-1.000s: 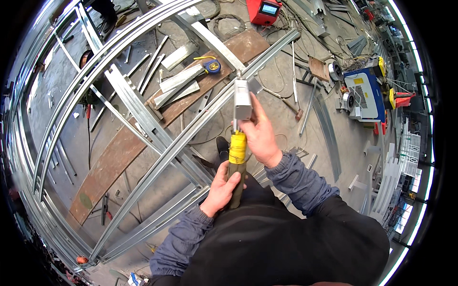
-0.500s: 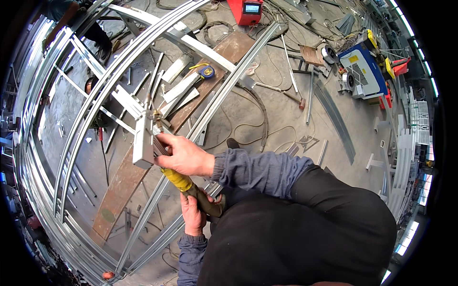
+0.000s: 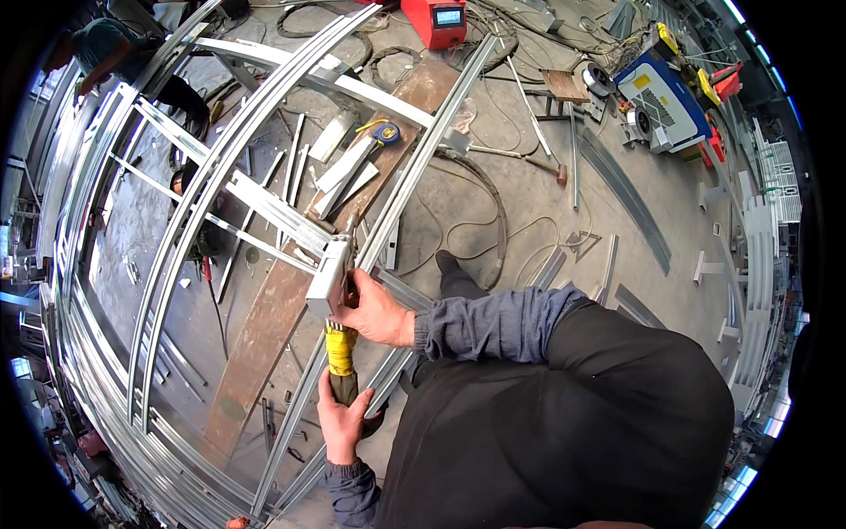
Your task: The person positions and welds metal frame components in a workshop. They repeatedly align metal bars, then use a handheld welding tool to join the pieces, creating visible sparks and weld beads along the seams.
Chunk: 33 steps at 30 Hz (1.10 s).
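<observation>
My left hand (image 3: 342, 419) is wrapped round the dark handle of a welding torch (image 3: 340, 353) with yellow tape about its middle. The torch points away from me, its neck partly hidden behind the metal piece. Between the thumb and fingers of my right hand (image 3: 377, 310) is a short silver metal channel piece (image 3: 327, 284). That piece sits at the end of a silver crossbar (image 3: 278, 216), close beside the long rails (image 3: 414, 172) of a metal frame. Whether the piece touches the rails I cannot tell.
A rusty brown plank (image 3: 256, 357) lies under the frame. On it are metal offcuts and a blue tape measure (image 3: 385, 133). A hammer (image 3: 559, 173), cables, a red machine (image 3: 436, 24) and a blue-white machine (image 3: 663, 108) stand or lie beyond. Another person (image 3: 115, 53) is at far left.
My right hand and the channel piece have moved right and slightly nearer, up to the rails. The torch has swung more upright in my left hand. The whole view has shifted a little.
</observation>
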### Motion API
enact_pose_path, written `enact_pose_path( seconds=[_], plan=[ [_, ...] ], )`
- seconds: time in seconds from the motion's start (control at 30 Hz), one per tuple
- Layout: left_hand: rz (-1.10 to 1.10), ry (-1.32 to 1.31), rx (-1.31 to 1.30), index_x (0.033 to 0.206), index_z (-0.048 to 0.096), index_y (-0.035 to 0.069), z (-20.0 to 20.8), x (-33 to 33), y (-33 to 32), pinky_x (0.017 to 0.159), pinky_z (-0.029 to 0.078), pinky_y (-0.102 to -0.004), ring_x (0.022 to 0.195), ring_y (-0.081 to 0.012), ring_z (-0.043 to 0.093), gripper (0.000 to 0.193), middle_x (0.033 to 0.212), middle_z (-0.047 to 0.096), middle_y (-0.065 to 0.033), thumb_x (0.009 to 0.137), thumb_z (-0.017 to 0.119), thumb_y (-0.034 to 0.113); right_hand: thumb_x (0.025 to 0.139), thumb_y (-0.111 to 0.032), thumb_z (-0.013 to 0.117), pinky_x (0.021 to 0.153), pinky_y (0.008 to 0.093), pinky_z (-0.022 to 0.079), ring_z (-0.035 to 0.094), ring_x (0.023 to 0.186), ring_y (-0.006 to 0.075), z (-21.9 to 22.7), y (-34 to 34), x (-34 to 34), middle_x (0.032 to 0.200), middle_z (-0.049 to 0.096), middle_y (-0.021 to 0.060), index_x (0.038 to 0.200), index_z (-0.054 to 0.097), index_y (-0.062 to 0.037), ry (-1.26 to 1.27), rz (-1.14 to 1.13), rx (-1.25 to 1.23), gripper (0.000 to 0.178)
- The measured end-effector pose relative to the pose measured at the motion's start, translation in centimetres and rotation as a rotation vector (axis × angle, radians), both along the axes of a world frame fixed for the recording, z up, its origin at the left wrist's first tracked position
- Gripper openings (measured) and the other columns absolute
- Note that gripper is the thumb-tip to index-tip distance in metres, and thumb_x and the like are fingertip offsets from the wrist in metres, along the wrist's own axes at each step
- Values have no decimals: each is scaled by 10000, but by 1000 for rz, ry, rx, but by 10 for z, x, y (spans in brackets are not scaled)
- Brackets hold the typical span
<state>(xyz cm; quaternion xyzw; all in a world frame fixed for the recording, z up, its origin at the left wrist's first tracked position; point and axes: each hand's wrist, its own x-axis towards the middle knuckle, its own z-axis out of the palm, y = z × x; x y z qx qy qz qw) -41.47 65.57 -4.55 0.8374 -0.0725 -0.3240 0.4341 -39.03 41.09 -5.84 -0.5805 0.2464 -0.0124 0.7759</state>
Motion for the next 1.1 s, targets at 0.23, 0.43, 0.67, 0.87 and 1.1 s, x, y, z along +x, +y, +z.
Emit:
enact_pose_path(
  seconds=[0.23, 0.43, 0.67, 0.87, 1.1],
  plan=[
    [-140, -268, 85, 1620, 390, 52, 50, 36, -36, 818, 554, -343, 862, -228, 684, 919, 1048, 713, -167, 738, 639, -21, 924, -403, 852, 1019, 370, 522, 650, 1174, 234, 22, -15, 21, 1276, 659, 140, 1348, 479, 25, -107, -39, 43, 709],
    [-243, 6, 21, 1624, 393, 13, 89, 129, -68, 768, 508, -269, 826, -125, 578, 935, 1008, 643, -36, 715, 604, -39, 1007, -272, 762, 1024, 359, 518, 635, 1175, 189, 26, -55, 72, 1266, 671, 106, 1363, 526, 25, -134, -24, 219, 520],
    [-226, 309, -27, 1634, 408, 19, 22, 192, -70, 737, 499, -234, 816, -79, 570, 974, 1022, 623, 17, 688, 597, -116, 1038, -261, 700, 879, 362, 580, 651, 1113, 177, -18, -67, 96, 1251, 663, 83, 1370, 551, -30, 113, -38, 425, 431],
    [-240, 342, -18, 1629, 418, 14, -15, 205, -62, 711, 482, -223, 799, -65, 556, 960, 1019, 617, 31, 694, 590, -118, 1045, -326, 695, 780, 374, 626, 666, 1105, 188, -45, -62, 104, 1292, 628, 90, 1399, 486, -46, 221, -19, 414, 498],
    [-225, 445, -50, 1621, 429, 13, -16, 220, -70, 715, 472, -215, 806, -64, 552, 935, 1053, 616, 30, 709, 585, -122, 1050, -330, 691, 739, 349, 619, 670, 1058, 169, -57, -61, 115, 1242, 641, 79, 1353, 502, -42, 252, -23, 365, 459]
  ],
)
